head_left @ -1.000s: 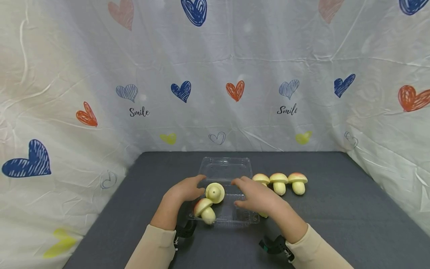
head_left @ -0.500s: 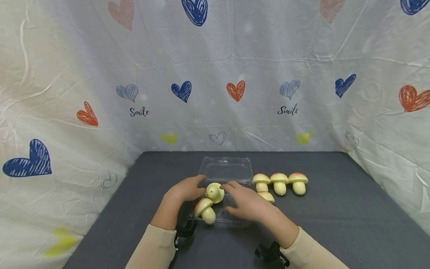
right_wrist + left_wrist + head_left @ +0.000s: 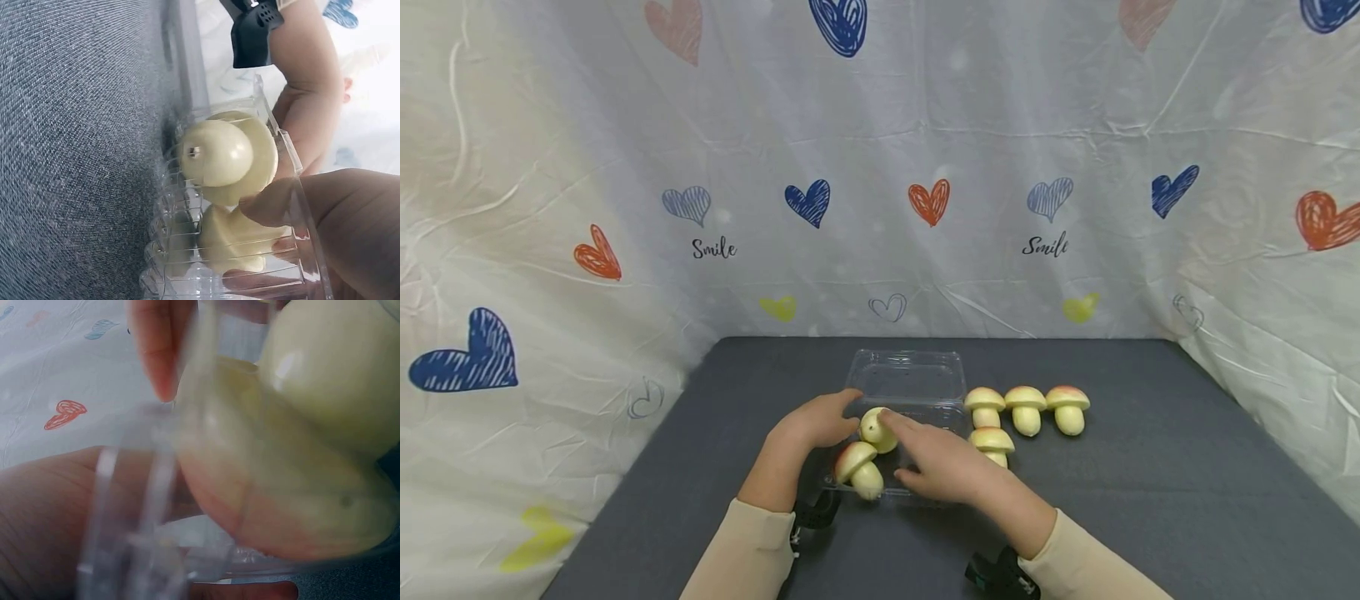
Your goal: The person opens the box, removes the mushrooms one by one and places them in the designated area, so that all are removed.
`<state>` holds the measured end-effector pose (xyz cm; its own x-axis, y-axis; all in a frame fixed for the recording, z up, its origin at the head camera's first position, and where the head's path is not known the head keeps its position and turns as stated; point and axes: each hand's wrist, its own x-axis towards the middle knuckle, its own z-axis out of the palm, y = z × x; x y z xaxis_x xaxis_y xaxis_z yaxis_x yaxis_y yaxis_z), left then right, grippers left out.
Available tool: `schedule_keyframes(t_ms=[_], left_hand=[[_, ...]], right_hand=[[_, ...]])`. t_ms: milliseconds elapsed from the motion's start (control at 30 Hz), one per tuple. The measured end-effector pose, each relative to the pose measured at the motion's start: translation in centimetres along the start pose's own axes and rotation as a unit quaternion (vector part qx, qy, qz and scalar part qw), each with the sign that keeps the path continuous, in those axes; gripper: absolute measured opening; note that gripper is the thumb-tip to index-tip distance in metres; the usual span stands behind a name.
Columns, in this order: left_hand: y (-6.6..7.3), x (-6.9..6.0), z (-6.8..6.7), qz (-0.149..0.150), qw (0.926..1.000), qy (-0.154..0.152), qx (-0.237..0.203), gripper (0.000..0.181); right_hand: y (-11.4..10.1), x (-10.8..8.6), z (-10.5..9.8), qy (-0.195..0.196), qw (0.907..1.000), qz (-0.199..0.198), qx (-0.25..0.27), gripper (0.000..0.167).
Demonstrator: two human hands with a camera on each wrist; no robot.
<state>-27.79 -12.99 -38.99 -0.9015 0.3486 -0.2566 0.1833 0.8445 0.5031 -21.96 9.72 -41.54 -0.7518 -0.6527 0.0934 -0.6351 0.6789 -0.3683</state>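
An open clear plastic clamshell box [image 3: 917, 493] holds two toy mushrooms with yellow and pinkish-red caps. The front mushroom [image 3: 859, 473] lies with its stem slanting towards me; the back mushroom [image 3: 874, 428] has its stem turned up. My left hand [image 3: 816, 421] rests at the box's left side, thumb and forefinger spread; its fingers show through the plastic in the left wrist view. My right hand [image 3: 943, 454] reaches over the box from the right. Its straight forefinger touches the back mushroom's right side, and its thumb lies apart from the forefinger, over the box.
To the right of the box stand several more mushrooms [image 3: 1026, 408], three in a row and one in front [image 3: 992, 442]. The box's raised lid [image 3: 907, 375] leans at the back. A dark grey table [image 3: 1150, 467] meets a white heart-print curtain [image 3: 970, 275] behind.
My right hand has moved left, from the box's right part to the back mushroom, which has tipped slightly left. The mushroom outside at the front right is uncovered. My left hand stays put.
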Motion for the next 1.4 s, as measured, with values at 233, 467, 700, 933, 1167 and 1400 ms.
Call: schedule_keyframes(t_ms=[233, 467, 700, 933, 1167, 1400], left_hand=[[-0.03, 0.02, 0.07, 0.000, 1.0000, 0.000, 0.006, 0.056], [-0.02, 0.03, 0.11, -0.006, 1.0000, -0.002, 0.007, 0.057], [-0.08, 0.11, 0.10, -0.008, 1.0000, -0.001, 0.005, 0.057], [-0.07, 0.13, 0.05, -0.005, 1.0000, -0.001, 0.004, 0.057], [-0.11, 0.15, 0.03, -0.004, 0.9999, 0.000, 0.009, 0.058], [0.06, -0.07, -0.02, -0.001, 1.0000, 0.000, 0.001, 0.058]], right_hand=[[0.02, 0.04, 0.19, 0.005, 1.0000, -0.004, -0.004, 0.079], [0.29, 0.13, 0.37, 0.000, 0.9998, -0.004, 0.021, 0.078], [0.34, 0.29, 0.37, 0.000, 0.9989, 0.020, 0.043, 0.068], [0.36, 0.26, 0.33, 0.018, 0.9990, 0.004, 0.041, 0.061], [0.56, 0.30, 0.31, 0.028, 0.9990, -0.009, 0.035, 0.063], [0.39, 0.30, 0.36, 0.056, 0.9973, -0.038, 0.027, 0.051]])
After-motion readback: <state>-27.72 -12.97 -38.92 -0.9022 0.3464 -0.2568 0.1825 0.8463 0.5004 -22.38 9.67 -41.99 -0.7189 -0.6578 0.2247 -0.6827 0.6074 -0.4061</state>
